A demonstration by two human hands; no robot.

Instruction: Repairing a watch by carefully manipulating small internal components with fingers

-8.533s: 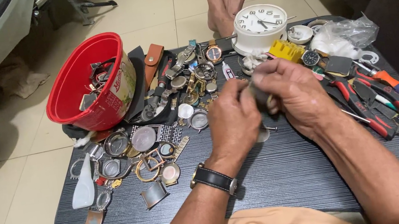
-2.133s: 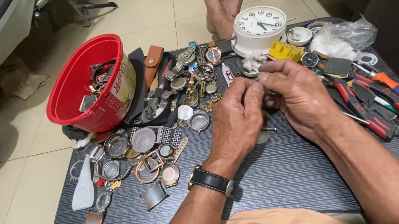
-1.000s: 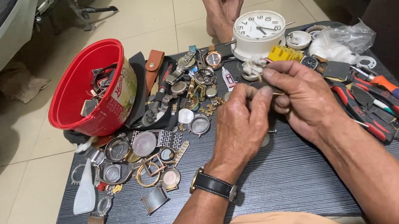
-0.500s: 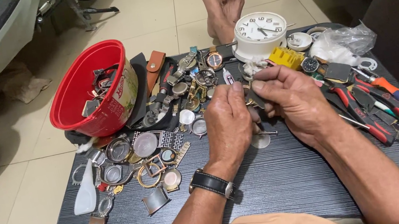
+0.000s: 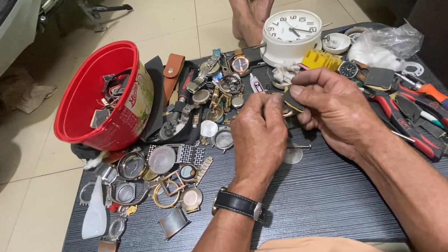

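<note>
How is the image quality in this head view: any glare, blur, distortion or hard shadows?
Head view: even indoor light, soft shadows under the left hand and right hand; mild sheen on the floor tiles and the white clock; sharp focus, no motion blur; wide-angle bending at the dark table edges.

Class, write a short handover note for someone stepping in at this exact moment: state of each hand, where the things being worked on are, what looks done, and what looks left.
Left hand: raised over the dark table, fingertips pinched on a small watch part, too small to tell exactly what.
Right hand: fingertips on the same part from the other side.
A small pin and a round clear disc lie on the table under the hands.
Loose watch cases lie to the left, the red bowl behind them, pliers and screwdrivers to the right, a white clock at the back.
Done: cannot tell. Left: the part is still in hand; many pieces lie loose.
</note>
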